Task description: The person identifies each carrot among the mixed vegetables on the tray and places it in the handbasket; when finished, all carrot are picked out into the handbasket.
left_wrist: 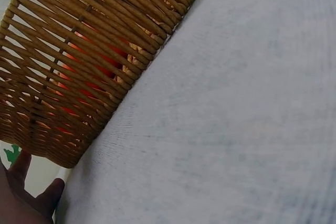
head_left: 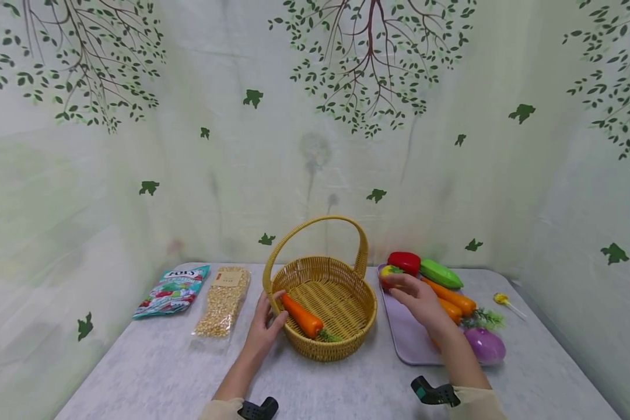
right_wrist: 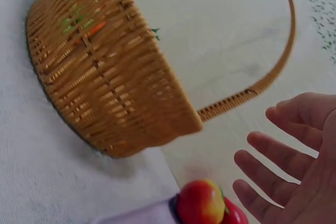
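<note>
A carrot (head_left: pixel 304 318) with a green top lies inside the round wicker basket (head_left: pixel 328 350), against its left side. My left hand (head_left: pixel 265 326) touches the basket's left rim near the handle base, thumb and fingers spread. In the left wrist view, the left hand (left_wrist: pixel 26 195) shows partly at the lower corner beside the wicker wall. Over the lilac tray (head_left: pixel 406 335), my right hand (head_left: pixel 420 300) hovers with loosely bent fingers, holding nothing. Nearest its fingertips is a red-and-yellow round fruit (right_wrist: pixel 200 203). Under the right hand and wrist, part of the tray is hidden.
The tray also carries a red pepper (head_left: pixel 405 262), a long green vegetable (head_left: pixel 441 274), more carrots (head_left: pixel 454 298) and a purple onion (head_left: pixel 485 345). A yellow lollipop (head_left: pixel 502 298) lies to its right. Left of the basket are a bag of corn kernels (head_left: pixel 223 303) and a teal packet (head_left: pixel 173 291).
</note>
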The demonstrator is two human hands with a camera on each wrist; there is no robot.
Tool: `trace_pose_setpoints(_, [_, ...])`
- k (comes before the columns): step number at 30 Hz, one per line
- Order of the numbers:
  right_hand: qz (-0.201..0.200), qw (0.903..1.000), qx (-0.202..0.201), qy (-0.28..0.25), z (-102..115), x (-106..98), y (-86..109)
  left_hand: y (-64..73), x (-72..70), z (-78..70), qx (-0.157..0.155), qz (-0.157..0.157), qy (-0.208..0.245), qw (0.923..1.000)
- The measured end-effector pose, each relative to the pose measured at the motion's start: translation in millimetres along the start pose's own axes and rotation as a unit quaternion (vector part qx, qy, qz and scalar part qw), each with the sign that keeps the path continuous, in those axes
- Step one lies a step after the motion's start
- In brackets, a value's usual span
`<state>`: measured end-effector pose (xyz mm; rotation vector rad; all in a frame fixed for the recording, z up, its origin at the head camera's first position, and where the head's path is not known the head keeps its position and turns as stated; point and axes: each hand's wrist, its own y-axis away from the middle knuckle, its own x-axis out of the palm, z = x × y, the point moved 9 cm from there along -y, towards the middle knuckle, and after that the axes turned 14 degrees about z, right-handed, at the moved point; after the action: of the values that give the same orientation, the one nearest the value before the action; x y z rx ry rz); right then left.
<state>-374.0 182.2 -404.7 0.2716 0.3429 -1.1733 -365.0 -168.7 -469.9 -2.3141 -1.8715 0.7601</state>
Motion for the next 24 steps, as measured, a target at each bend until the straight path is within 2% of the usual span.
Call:
trace_pose_setpoints(6, [-0.009, 0.9994, 0.016, 0.029, -15, -21, 15.2, 2.0, -0.6, 1.2, -0.011, 0.006, 0.004, 0.9999])
trace_pose_setpoints(13, [-0.014, 0.9955, 0.084, 0.042, -31, -41, 27.5, 0.1, -1.3, -1.4, -0.014, 0.006, -0.005, 0.9999])
trace_pose_setpoints(19, [-0.001, 0.9876, 0.154, 0.032, -47, -45, 31.7, -0.7, -1.5, 0.0, -0.024, 0.008, 0.001, 0.9997])
trace_pose_setpoints(24, [0.02, 0.9853, 0.166, 0.032, -51, -43, 33.6, -1.2, -0.8, 0.6, -0.024, 0.012, 0.003, 0.9996])
